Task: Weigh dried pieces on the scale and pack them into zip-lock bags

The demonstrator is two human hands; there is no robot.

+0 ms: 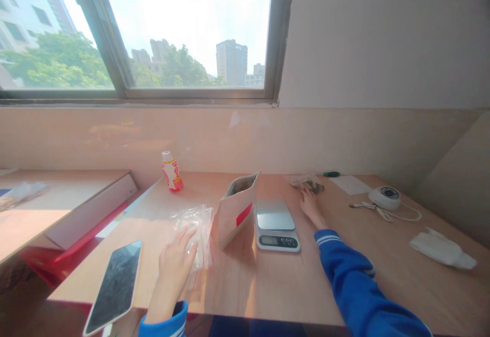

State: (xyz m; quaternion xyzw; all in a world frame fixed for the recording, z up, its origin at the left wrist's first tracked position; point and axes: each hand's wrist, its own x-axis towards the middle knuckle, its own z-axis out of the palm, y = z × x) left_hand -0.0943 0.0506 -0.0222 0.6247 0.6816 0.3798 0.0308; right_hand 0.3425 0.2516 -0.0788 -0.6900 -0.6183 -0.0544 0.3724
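My left hand (pixel 178 255) lies with its fingers spread on a stack of clear plastic zip bags (pixel 202 232) with red seal lines. Far forward, my right hand (pixel 309 207) rests its extended fingers on a small clear bag with dark contents (pixel 314 186). Between my hands stands an opened paper pouch (pixel 233 217) with a red patch, tilted a little, with dark contents partly visible inside. Just right of it is a white kitchen scale (pixel 276 224) with a bare metal plate; its display reading is too small to make out.
A phone (pixel 117 278) lies at the front left, partly over the edge, with a cable attached. A red-and-white bottle (pixel 172 172) stands behind. To the right are a green-handled tool (pixel 331 174), white paper (pixel 350 185), a white dome camera (pixel 384 198) with its cable, and a white packet (pixel 442 248).
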